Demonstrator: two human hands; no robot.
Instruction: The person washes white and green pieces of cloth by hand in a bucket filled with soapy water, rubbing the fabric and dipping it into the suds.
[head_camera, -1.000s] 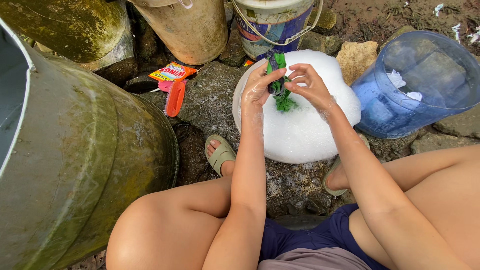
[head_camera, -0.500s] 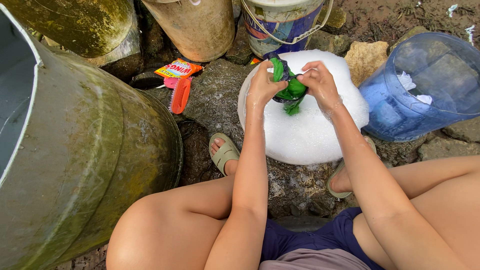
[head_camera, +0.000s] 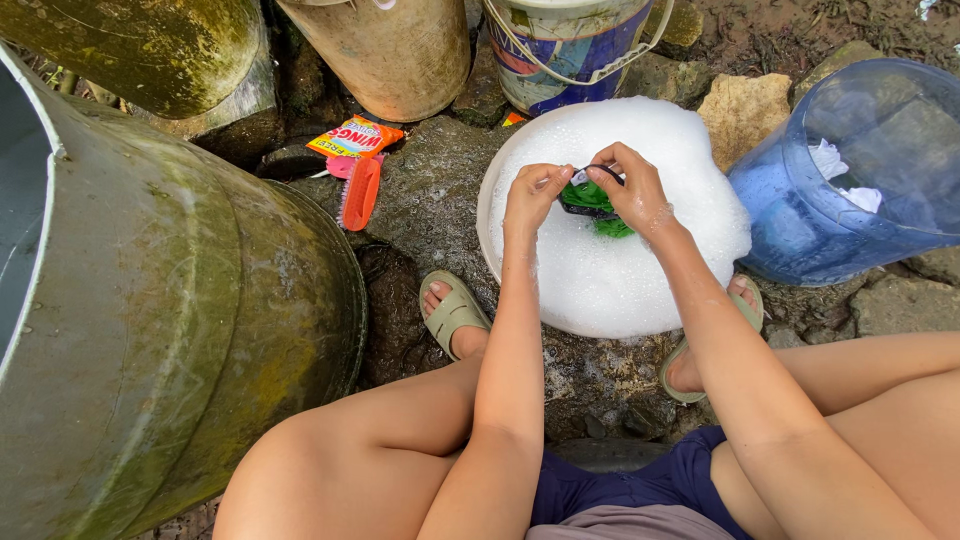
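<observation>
A white basin (head_camera: 486, 222) heaped with soap foam sits on the wet stone between my feet. Over its middle both hands grip a wet green cloth with dark trim (head_camera: 598, 203). My left hand (head_camera: 535, 196) pinches its left edge, and my right hand (head_camera: 628, 188) holds its right side with fingers curled on the fabric. Most of the cloth sits low in the foam, partly hidden by my fingers.
A large mossy metal drum (head_camera: 150, 300) fills the left. A tan bucket (head_camera: 385, 50) and a blue-and-white bucket (head_camera: 565, 45) stand behind the basin. A clear blue tub (head_camera: 850, 170) lies at right. An orange scrub brush (head_camera: 358, 194) and a detergent sachet (head_camera: 352, 137) lie on the rock.
Both hands have lowered the green cloth from above the basin's far rim down into the foam at its middle, bunching it smaller between the fingers.
</observation>
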